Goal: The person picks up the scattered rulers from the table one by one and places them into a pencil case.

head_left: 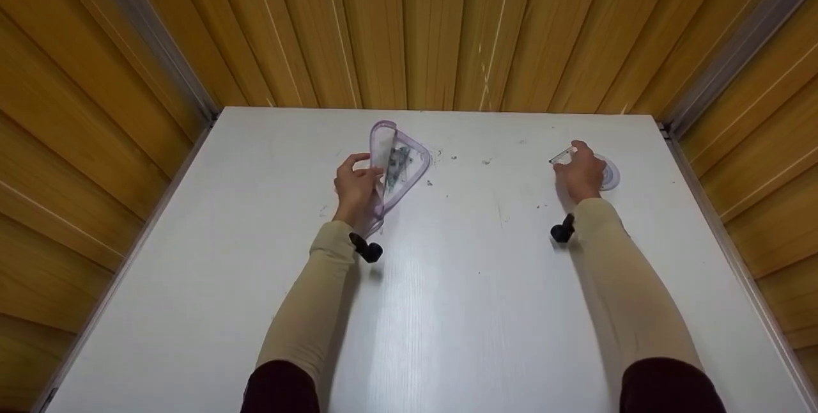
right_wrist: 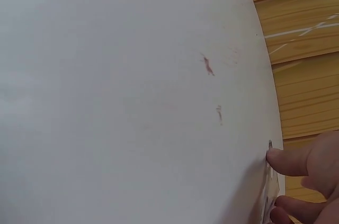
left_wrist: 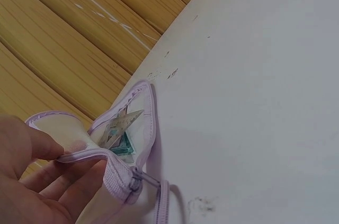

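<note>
My left hand [head_left: 356, 186] pinches the rim of a clear zip pouch [head_left: 415, 176] with lilac edging, holding its mouth apart. Inside the pouch lie set squares [left_wrist: 119, 134], clear and greenish and overlapping; the zip pull [left_wrist: 144, 177] shows near its corner. Over at the right, my right hand [head_left: 581, 173] holds a thin, clear flat piece [head_left: 562, 156] by its edges, between thumb and fingers. That clear piece [right_wrist: 270, 187] is seen nearly edge-on in the right wrist view, so its kind is unclear. A pale round object [head_left: 611, 172] shows beside the right hand, partly hidden by it.
The white table [head_left: 460, 311] bears small dark marks and scuffs. Yellow wood-patterned panels [head_left: 434, 29] rise behind it and on both sides. A metal post stands at each back corner.
</note>
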Tool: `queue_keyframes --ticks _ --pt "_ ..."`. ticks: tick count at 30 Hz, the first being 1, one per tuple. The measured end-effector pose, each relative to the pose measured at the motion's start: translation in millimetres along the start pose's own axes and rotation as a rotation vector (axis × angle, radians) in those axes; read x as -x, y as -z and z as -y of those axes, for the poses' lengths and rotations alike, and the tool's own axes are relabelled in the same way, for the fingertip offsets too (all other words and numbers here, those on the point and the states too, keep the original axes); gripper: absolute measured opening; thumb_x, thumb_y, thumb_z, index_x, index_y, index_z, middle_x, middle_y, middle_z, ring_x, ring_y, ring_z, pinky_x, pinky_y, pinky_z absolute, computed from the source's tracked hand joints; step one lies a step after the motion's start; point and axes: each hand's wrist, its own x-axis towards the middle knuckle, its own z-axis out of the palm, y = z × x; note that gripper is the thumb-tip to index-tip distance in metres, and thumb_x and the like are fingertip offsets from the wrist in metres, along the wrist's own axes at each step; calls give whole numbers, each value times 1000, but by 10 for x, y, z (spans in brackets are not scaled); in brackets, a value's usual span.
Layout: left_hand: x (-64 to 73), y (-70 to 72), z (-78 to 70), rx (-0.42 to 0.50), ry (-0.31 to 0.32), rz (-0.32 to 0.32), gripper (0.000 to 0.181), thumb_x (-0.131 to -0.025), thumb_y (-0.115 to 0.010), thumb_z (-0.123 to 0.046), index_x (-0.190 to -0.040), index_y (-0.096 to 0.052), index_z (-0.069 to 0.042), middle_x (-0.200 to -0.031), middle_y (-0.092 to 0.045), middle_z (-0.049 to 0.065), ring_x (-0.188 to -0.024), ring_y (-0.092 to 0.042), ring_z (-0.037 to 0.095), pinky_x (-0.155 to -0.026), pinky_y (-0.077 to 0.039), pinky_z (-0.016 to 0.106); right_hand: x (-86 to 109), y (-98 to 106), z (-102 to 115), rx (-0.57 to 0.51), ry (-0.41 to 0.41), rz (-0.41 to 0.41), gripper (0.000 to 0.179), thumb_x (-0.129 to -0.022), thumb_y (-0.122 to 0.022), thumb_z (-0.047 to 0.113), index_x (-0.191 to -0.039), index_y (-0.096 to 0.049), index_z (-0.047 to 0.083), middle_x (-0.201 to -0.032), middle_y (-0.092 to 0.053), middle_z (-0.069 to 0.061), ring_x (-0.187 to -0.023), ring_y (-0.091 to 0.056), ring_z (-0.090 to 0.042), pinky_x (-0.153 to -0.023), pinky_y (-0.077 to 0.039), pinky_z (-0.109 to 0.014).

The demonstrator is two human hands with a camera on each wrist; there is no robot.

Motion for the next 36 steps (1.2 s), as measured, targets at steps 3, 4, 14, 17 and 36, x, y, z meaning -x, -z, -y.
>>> queue_keyframes --ticks 3,4,14,17,36 --pt "6 2 2 -1 2 5 37 -95 -71 -10 -132 -65 -13 -104 -76 11 -87 -72 24 -68 -53 32 4 6 2 0 0 -5 66 -99 -60 7 -158 -33 1 -154 -43 -28 -140 -31 -53 -114 -27 -61" --pt "8 2 1 -3 2 6 37 -95 -71 -10 -132 -65 -13 -104 -76 11 -87 -72 24 -68 -53 32 2 8 2 1 2 -5 65 -99 -60 6 -158 -33 1 -154 -43 -28 -140 -32 -53 -114 -27 -61" --pt "-9 1 29 -20 -21 -5 35 -93 -71 -8 -128 -66 -13 -99 -77 10 -85 -74 22 -66 -52 30 -35 58 -30 -24 -4 64 63 -97 -48 0 -158 -32 2 -154 -41 -30 -141 -33 -50 -114 -27 -60" --pt "-14 -6 33 -16 -17 -8 37 -92 -74 -9 -128 -66 -12 -100 -77 10 -85 -73 23 -66 -52 30 -40 75 -28 -22 -15 88 64 -98 -46 0 -159 -31 3 -154 -41 -29 -141 -34 -48 -114 -27 -60" --pt "3 -8 34 -22 5 -2 37 -95 -72 -12 -131 -65 -14 -105 -76 10 -89 -71 23 -71 -54 35 -113 136 15 45 -56 185 76 -96 -53 0 -163 -16 3 -161 -27 -31 -145 -24 -53 -117 -18 -65"
